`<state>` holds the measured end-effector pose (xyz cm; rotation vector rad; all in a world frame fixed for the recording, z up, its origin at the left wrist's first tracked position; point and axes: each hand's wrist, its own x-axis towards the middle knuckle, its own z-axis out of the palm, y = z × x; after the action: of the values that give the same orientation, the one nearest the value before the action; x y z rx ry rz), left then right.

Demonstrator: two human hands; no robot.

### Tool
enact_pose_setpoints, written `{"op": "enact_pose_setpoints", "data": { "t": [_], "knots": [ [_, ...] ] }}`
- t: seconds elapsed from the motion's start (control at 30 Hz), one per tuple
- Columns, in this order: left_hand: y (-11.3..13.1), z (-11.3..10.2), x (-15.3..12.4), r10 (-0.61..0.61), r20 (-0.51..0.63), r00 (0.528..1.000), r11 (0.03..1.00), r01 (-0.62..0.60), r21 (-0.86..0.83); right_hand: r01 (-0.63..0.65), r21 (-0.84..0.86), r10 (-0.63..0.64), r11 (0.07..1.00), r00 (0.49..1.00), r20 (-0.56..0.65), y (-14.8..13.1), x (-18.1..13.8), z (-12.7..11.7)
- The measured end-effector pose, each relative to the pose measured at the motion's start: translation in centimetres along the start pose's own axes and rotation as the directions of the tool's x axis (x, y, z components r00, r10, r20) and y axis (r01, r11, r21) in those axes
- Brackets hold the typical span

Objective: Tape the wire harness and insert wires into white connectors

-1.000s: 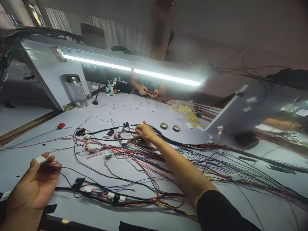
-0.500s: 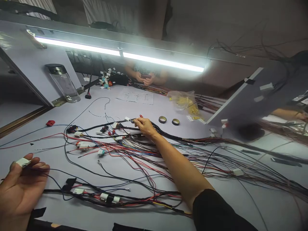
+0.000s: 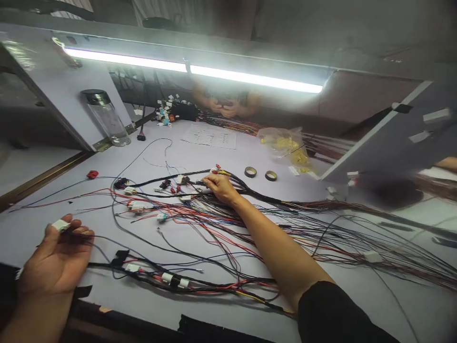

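My left hand [image 3: 60, 257], palm up at the lower left, holds a white connector [image 3: 60, 225] between thumb and fingers. Dark blue wires trail from it across the palm. At the middle of the table my right hand [image 3: 220, 189] is closed in a pinch on a black-wrapped cable branch [image 3: 198, 183]; the fingers hide part of it. Just behind that hand lies a white connector [image 3: 214, 170] with red and yellow wires. Small black, red and white connectors [image 3: 174, 186] are scattered to its left. Below it spreads a bundle of loose red and dark wires [image 3: 214, 221].
Two black tape rolls [image 3: 250, 171] lie right of centre, near a bag of yellow parts [image 3: 285, 145]. A printed sheet [image 3: 210, 136] and a glass bottle [image 3: 109, 119] stand farther back. A taped harness [image 3: 200, 288] runs along the front. Another person's hands [image 3: 224, 108] are beyond the lamp.
The view has shifted, moving the scene rightward. My right hand has moved slightly left; the white connector formerly at its fingertips now lies behind the hand. My left hand still holds its connector.
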<state>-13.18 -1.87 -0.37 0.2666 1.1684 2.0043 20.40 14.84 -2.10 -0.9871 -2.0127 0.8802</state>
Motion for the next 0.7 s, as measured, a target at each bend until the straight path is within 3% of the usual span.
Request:
{"op": "enact_pose_setpoints", "data": {
  "t": [0.07,0.3,0.47,0.7],
  "knots": [
    [0.1,0.4,-0.7,-0.043,-0.012,0.999,0.998,0.043,-0.044,0.011,0.017,-0.011,1.000,1.000,-0.007,0.0,-0.3,0.1],
    [-0.2,0.1,-0.9,-0.014,-0.017,1.000,0.998,0.013,-0.062,0.026,-0.023,-0.028,0.999,0.996,-0.084,0.7,-0.7,0.6],
    [0.0,-0.1,-0.6,-0.022,0.011,1.000,0.997,0.023,-0.076,-0.013,-0.133,0.000,0.991,0.995,-0.100,0.4,-0.7,0.6],
    [-0.2,-0.4,0.5,0.043,0.003,0.999,0.995,-0.043,0.086,-0.064,-0.295,0.041,0.953,0.996,-0.081,0.0,-0.5,0.5]
  ]
}}
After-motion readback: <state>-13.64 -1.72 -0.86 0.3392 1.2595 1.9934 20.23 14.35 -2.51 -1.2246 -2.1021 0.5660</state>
